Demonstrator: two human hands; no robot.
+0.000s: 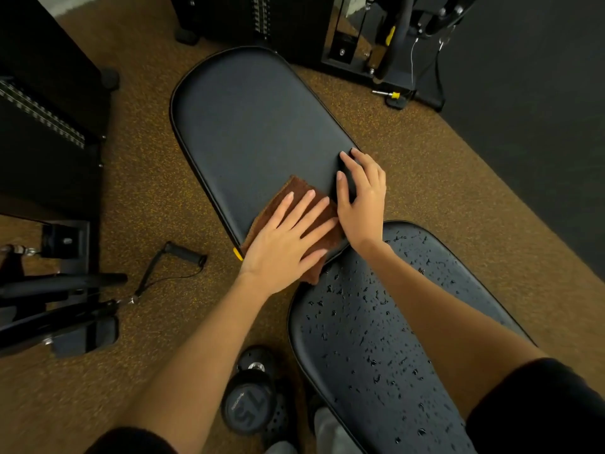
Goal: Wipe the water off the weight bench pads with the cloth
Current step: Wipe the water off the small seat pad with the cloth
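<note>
A folded brown cloth (296, 194) lies on the near end of the far black bench pad (255, 126), which looks dry. My left hand (288, 240) presses flat on the cloth with straight, spread fingers. My right hand (361, 194) rests on the right edge of the same pad, fingers laid over the rim, beside the cloth. The near pad (370, 339) is dotted with several water drops, and my right forearm crosses above it.
A dumbbell (250, 401) marked 15 lies on the speckled brown floor by my feet. A cable handle (183, 253) lies on the floor to the left. Black weight machines (49, 126) stand at the left and along the back.
</note>
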